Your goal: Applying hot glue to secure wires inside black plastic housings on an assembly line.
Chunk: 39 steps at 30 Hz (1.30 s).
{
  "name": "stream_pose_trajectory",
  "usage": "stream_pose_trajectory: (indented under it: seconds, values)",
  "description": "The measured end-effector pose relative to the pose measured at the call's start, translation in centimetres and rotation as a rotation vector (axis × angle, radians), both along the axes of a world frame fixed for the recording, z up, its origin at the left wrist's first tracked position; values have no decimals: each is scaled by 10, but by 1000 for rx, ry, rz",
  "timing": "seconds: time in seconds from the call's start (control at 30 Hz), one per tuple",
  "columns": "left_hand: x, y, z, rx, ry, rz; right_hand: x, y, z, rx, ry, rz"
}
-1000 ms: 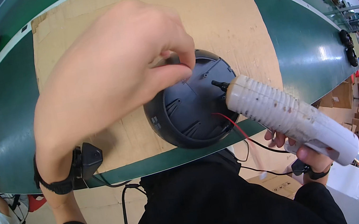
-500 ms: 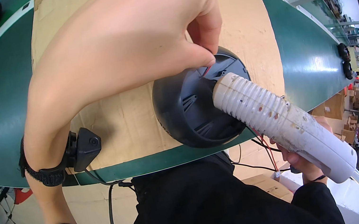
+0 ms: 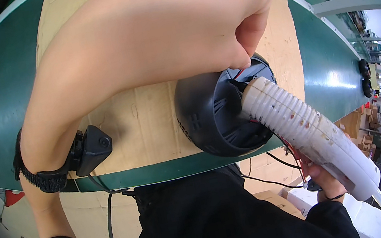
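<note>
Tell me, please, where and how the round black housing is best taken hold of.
I'd suggest taking the round black housing by its curved outer wall, coming from the left: that side lies mostly uncovered, while the white ribbed tool reaches over the opening from the right and the left hand is at the far rim.

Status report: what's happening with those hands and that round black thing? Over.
Left hand pinching red wire at black housing. Right hand holding white ribbed tool over housing. Tool hiding part of housing's inside.
</note>
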<state>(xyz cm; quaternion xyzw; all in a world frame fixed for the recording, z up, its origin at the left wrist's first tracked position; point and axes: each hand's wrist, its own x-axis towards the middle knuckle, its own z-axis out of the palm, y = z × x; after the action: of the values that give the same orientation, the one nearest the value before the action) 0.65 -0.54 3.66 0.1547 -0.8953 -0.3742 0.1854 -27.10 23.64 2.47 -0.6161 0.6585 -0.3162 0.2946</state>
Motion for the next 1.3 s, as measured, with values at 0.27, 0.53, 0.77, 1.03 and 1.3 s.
stream_pose_trajectory:
  seconds: [0.27,0.53,0.77,1.03,1.3]
  values:
    - [-2,8,-2,-155,82,82,-13,29,-19,-97,560,-361]
    - [-2,0,17,89,-148,24,25,-12,17,213,275,12]
    - [13,4,19,-151,-138,-95,3,18,3,149,610,-5]
    - [18,10,-2,-115,-108,-90,19,4,11,-160,1084,-70]
    - [18,23,15,10,-148,-64,20,-2,16,88,699,-91]
